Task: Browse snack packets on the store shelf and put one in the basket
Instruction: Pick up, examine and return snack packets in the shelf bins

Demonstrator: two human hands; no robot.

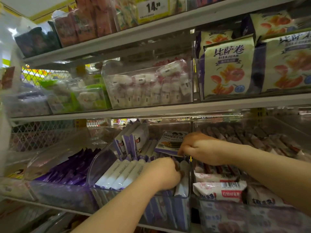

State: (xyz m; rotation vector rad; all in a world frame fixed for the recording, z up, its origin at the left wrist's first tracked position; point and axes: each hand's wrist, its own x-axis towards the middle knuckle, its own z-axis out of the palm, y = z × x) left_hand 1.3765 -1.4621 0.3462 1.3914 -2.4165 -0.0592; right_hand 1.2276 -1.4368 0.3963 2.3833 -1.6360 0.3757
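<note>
One clear bin [99, 165], right hand [198, 148] pinching one purple packet [168, 142], left hand [161, 172] curled beside four white packets [121, 175], grip unclear

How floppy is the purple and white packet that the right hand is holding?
Probably not very floppy: the packet keeps a flat, boxy shape even though the right hand pinches only one edge. It is likely light, since fingertips alone seem to hold it. It looks smooth, so it might slip a little.

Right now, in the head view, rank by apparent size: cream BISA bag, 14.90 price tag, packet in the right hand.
1. cream BISA bag
2. price tag and packet: alike; the right hand covers the packet's corner.
</note>
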